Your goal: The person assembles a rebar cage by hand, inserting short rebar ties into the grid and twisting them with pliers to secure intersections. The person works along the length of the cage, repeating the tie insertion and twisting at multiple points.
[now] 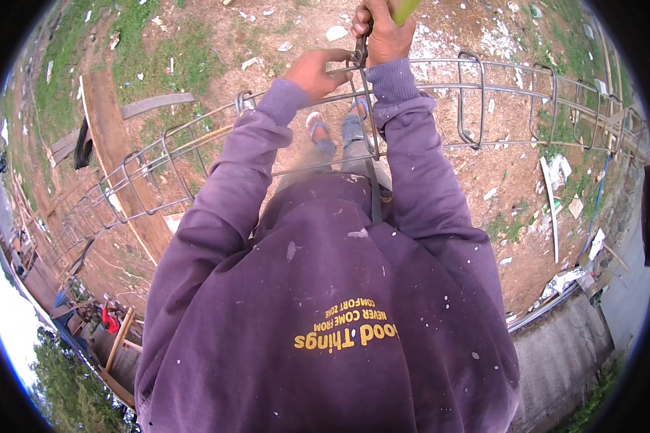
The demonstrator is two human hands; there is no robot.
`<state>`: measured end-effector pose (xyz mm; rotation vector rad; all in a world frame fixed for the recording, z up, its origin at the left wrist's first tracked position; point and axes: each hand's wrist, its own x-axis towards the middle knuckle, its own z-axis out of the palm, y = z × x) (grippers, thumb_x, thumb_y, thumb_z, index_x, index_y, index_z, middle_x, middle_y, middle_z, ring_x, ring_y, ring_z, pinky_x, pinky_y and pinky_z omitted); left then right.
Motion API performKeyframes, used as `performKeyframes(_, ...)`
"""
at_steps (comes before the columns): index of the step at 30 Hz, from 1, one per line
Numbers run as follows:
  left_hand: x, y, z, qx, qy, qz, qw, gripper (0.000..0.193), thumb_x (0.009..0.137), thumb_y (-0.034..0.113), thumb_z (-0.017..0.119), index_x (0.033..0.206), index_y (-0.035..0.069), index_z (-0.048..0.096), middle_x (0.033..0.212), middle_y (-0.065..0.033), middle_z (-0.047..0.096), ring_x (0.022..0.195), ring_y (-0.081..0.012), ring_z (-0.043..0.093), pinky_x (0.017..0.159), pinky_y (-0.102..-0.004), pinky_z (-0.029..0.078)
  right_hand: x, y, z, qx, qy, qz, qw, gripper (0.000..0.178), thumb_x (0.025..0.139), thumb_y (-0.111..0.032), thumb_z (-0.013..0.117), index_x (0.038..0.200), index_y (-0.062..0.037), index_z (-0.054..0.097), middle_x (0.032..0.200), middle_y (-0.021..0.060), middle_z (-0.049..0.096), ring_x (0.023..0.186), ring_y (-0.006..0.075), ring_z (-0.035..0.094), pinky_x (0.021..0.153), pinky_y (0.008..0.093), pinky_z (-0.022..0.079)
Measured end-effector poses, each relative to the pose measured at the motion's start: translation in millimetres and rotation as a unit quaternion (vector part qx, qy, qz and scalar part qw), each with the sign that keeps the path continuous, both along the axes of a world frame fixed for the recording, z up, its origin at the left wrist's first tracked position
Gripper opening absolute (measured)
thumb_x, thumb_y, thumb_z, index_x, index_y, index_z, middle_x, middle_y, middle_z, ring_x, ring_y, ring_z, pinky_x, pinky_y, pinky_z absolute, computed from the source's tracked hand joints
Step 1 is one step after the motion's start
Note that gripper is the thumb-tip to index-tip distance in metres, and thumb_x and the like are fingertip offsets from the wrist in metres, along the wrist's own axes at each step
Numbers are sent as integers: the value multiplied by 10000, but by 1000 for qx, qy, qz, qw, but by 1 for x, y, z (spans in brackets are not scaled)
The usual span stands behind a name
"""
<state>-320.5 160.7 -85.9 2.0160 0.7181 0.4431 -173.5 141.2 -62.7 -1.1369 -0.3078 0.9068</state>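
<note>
A long rebar cage (472, 86) of thin steel bars and rectangular stirrups runs across in front of my body, from left to right. My right hand (388, 32) is closed around pincers with a green handle (405, 10). Their dark metal head (360, 53) meets the top of a stirrup (369, 119) at the upper bar. Just left of the pincers, my left hand (318, 74) pinches the top of that stirrup between thumb and fingers. Any tie wire at the joint is too small to make out.
A brown wooden plank (112, 155) lies under the cage at left, crossed by a greyish board (152, 107). My feet in flip-flops (315, 123) stand below the cage. White scraps litter the ground. A concrete wall (563, 353) is at lower right; a person in red (109, 319) is far left.
</note>
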Motion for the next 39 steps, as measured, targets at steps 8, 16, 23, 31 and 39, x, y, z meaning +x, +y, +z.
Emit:
performKeyframes(8,89,4,113,151,-277,212,925,460,799,333,780,1060,-15,629,860,-128,668,740,-198,652,705,-310,536,-13,-27,21,14,-135,-4,991,177,944,-184,586,838,-42,587,678,26,572,588,107,537,548,255,429)
performKeyframes(16,121,-65,122,171,-254,119,945,172,772,83,732,829,56,572,700,-15,585,593,-111,562,567,-287,457,-21,-74,19,4,-282,22,959,231,992,-258,583,919,-41,607,791,43,633,746,117,611,699,271,508)
performKeyframes(23,112,-91,105,232,-336,62,911,219,618,-6,702,635,104,514,550,-20,494,473,-158,502,475,-280,357,-38,-91,20,-14,-302,-39,953,261,1017,-281,570,945,-35,620,819,31,660,812,111,635,767,260,528)
performKeyframes(31,116,-87,112,192,-310,36,931,208,630,-21,699,651,98,530,561,-25,509,485,-173,519,467,-288,392,-34,-90,31,-107,-324,-38,939,285,994,-317,604,926,-40,608,836,10,661,800,97,621,772,276,523)
performKeyframes(39,84,-69,124,101,-289,-122,944,216,598,-44,689,695,77,538,589,-31,516,512,-184,526,506,-300,410,-44,-69,31,174,12,-126,977,272,912,-290,720,919,-60,574,878,-25,610,810,106,593,757,293,511)
